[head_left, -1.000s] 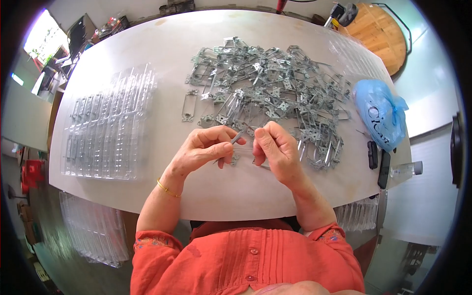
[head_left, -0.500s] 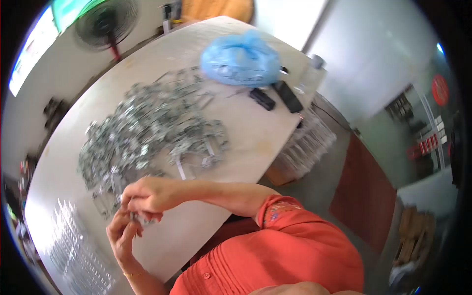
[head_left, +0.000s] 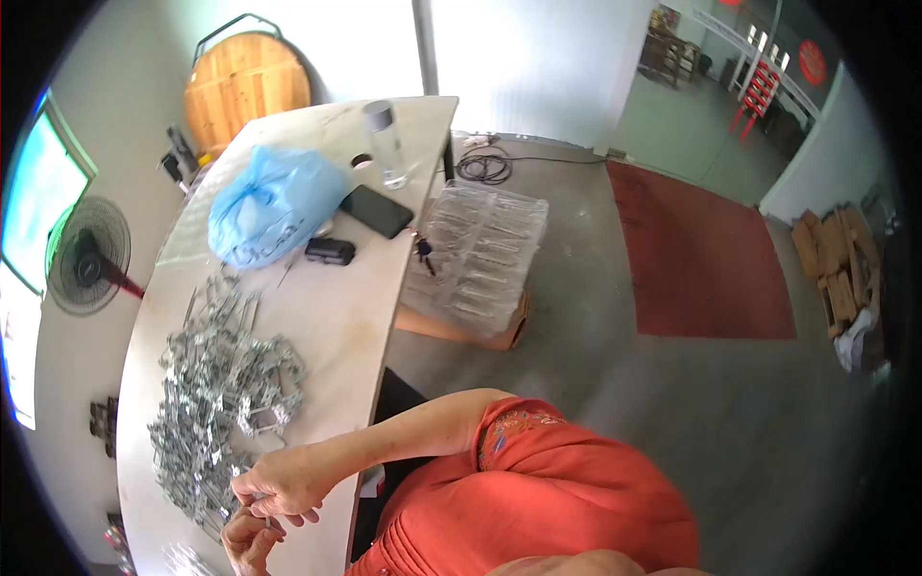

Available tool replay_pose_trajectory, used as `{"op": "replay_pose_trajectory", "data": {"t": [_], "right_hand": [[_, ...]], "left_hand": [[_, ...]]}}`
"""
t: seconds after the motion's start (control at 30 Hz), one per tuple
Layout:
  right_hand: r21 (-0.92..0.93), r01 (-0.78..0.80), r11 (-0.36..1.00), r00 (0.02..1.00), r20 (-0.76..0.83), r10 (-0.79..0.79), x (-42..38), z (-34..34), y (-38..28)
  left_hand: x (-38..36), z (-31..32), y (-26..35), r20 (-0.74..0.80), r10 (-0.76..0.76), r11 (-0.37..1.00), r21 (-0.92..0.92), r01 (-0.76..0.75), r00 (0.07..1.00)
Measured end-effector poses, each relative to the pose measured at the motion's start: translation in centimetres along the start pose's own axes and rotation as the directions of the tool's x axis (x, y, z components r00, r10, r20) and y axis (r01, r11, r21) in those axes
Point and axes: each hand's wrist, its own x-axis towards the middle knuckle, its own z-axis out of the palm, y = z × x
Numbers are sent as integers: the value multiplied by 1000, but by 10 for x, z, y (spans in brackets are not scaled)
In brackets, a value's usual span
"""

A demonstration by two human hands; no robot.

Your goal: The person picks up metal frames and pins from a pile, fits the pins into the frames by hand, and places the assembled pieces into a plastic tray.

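My right hand (head_left: 288,482) reaches across from the right, its thumb and fingers pinched together over the table's near edge. Just below it, my left hand (head_left: 248,542) is closed too, fingertips almost meeting those of the right. Between them is a small silvery metal piece (head_left: 269,523), mostly hidden by the fingers, so its exact kind cannot be made out. Right beside both hands spreads a large heap of small shiny metal parts with thin wire-like arms (head_left: 206,413), lying on the white table (head_left: 331,384).
A blue plastic bag (head_left: 274,206), a phone (head_left: 377,211), a black case (head_left: 329,252) and a clear bottle (head_left: 386,149) stand farther along the table. Keys (head_left: 424,252) hang at its edge. Beside it are clear plastic trays (head_left: 480,250) on a carton. A fan (head_left: 88,257) is at left.
The view has swung to the right, bringing more floor and the doorway in. Both hands stay close together with fingers pinched; the rows of clear plastic at lower left have mostly left the view.
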Motion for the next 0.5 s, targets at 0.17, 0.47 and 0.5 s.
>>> {"op": "replay_pose_trajectory", "data": {"t": [0.17, 0.47, 0.5], "right_hand": [[-366, 183, 913, 925, -250, -286, -48, -16, 22], [-592, 3, 806, 813, -467, -346, -122, -40, 26], [-592, 4, 806, 807, -474, -352, -126, -41, 30]], "left_hand": [[42, 44, 49, 129, -42, 982, 188, 17, 991], [97, 109, 90, 271, -55, 789, 602, -124, 961], [100, 114, 92, 257, -100, 793, 604, -79, 961]]}}
